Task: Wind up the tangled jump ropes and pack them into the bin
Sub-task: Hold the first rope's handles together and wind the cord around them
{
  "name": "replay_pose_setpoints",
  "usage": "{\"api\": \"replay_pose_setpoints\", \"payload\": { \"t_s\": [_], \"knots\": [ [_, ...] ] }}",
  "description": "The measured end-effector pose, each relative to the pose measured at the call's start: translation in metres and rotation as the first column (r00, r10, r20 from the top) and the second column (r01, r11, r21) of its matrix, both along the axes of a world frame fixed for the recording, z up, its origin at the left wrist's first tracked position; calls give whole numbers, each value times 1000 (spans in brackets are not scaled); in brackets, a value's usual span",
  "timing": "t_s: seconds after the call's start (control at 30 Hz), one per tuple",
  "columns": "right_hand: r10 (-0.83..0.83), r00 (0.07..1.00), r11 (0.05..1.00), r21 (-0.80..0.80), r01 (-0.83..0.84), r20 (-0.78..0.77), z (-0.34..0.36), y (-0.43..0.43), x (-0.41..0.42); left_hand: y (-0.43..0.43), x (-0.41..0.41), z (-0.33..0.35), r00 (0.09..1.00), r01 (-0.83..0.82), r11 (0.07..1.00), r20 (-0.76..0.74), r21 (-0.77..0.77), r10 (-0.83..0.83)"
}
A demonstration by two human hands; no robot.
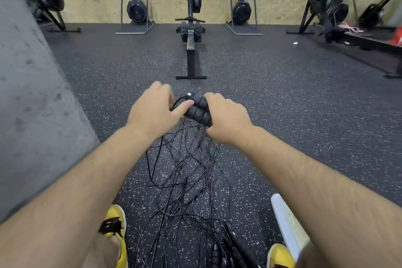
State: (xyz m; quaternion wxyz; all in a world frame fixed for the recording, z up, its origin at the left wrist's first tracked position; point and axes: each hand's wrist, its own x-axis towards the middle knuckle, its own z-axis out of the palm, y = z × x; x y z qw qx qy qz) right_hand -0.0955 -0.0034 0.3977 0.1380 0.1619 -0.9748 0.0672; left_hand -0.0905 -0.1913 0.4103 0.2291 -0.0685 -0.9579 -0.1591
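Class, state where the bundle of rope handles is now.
Centre of the head view: handle bundle gripped in the right hand, left hand touching it, tangled cords hanging below.

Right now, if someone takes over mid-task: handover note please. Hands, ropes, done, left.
Right hand grips a bundle of black handles.
Left hand: thumb against the bundle; its fingers are blurred, grip unclear.
Tangled cords hang from the bundle onto the floor; loose handles lie by the right shoe.
Done: nothing visibly wound or packed.
Left: untangle, wind each rope, pack. Pale edge at the right may be the bin; cannot tell.
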Motion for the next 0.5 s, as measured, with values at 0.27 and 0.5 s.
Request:
{"api": "replay_pose_setpoints", "payload": {
  "t_s": [0.27, 0.5],
  "knots": [
    [216, 976, 974, 71, -215, -4, 5, 0, 0, 2, -8, -17, 946, 305, 870, 21, -386, -323],
    [31, 994, 999, -37, -35, -105, 10, 7, -4, 5, -6, -7, 981, 195, 959, 60, -207, -186]
  ]
}}
